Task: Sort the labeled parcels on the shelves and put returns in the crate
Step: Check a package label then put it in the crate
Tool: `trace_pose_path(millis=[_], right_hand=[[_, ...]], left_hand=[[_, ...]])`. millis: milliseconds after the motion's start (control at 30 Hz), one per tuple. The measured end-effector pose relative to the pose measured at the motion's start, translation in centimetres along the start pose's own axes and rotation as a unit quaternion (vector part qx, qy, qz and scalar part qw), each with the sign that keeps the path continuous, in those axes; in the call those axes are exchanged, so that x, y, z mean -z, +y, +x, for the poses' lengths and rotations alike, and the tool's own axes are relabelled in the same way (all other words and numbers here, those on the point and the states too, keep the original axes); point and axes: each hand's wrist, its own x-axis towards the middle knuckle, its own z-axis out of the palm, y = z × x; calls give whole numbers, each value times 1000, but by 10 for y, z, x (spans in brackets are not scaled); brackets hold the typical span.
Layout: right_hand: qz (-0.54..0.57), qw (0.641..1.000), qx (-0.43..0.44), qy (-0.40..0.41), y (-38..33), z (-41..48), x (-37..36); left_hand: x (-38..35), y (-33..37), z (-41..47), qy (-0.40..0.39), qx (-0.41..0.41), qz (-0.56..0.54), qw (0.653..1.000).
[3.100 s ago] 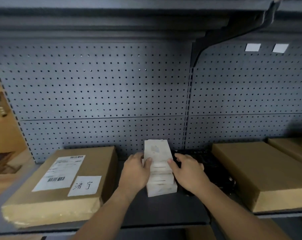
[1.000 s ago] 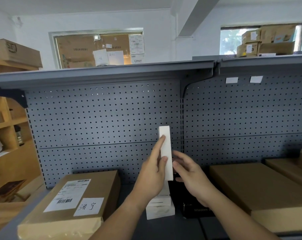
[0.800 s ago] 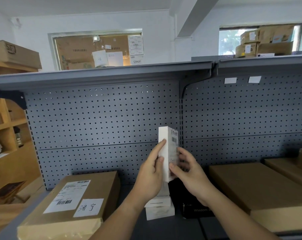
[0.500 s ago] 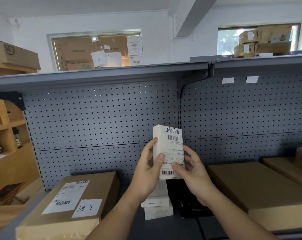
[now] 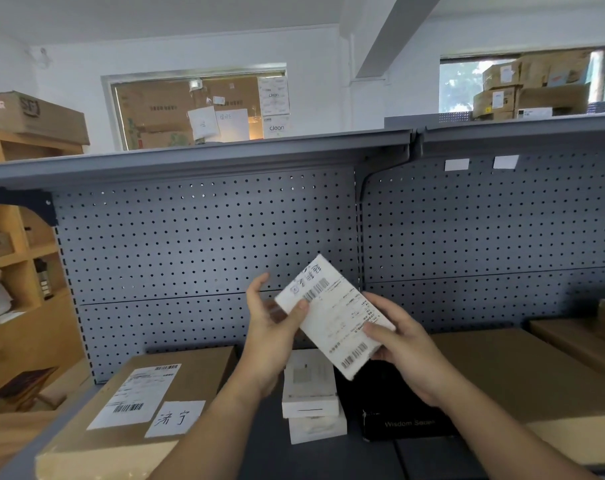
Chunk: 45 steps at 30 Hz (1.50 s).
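Parcel (image 5: pixel 335 320) held tilted above middle of shelf (image 5: pixel 328 459), label facing up for reading. Right hand (image 5: pixel 408 351) pinches lower end, thumb on top. Left hand (image 5: pixel 273 341) thumb clamps upper edge, seemingly against palm; fingers loose, steadying.

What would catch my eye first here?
A small white parcel, tilted with its barcoded label facing the camera, sits mid-frame, held between the left hand and the right hand. Below it, a stack of white boxes stands on the grey shelf. A brown cardboard parcel with a shipping label lies at lower left.
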Motion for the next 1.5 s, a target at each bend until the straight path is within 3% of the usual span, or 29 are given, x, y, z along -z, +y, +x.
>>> trace_pose_path(millis=[200,400,500,667,800,900,1167,1500], right_hand=[[-71,997,23,-17,-21,11,15],[54,995,36,80,-3,6,0],[113,987,30,112,3,5,-13],[130,986,36,93,-17,18,-2],[46,998,31,17,-36,25,12],[6,998,55,22,-48,32,9],[85,993,58,50,-31,14,-8],[94,992,67,51,-28,-3,-20]], left_hand=[[15,9,13,-62,17,75,995],[0,-5,1,42,-3,-23,999],[-10,-11,-9,44,3,-42,998],[-6,-8,-15,-2,36,-25,999],[4,8,-6,-113,35,64,991],[-3,14,-5,-163,27,89,982],[-21,9,-13,-90,-32,20,995],[-26,13,-18,-64,-28,-6,998]])
